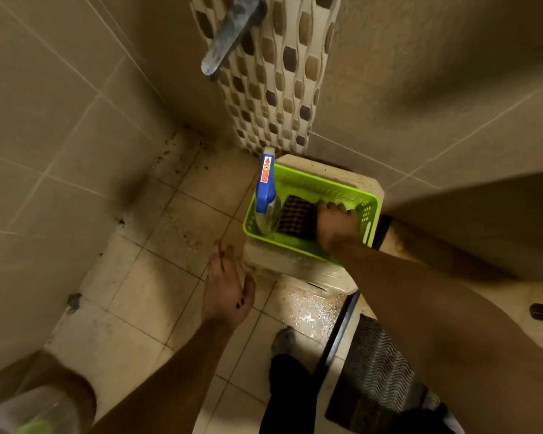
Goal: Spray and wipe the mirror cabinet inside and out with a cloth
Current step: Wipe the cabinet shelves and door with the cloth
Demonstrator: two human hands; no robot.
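Underfoot, a floor (157,277) of pale square tiles, stained and glossy-wet near the doorway, carries a low white plastic stool (298,267) pushed into the wall corner. On its top sits a lime-green basket (311,180), rectangular, with slotted walls. A spray bottle (265,195) stands against the basket's left wall, with a clear body and a blue trigger head whose nozzle aims past the far left corner. Beside it, across the basket's middle, lies the cloth (297,216), dark, checked, soft and roughly square, its right edge under the right grip (337,225). That grip reaches down into the basket's right half, fingers bent at the cloth's far side; whether they have clenched on it cannot be told. The left grip (228,286) hangs released, fingers loose, just off the stool's near left corner. It is the nearer one to the bottle, which lies up and to its right. The mirror cabinet is out of view.
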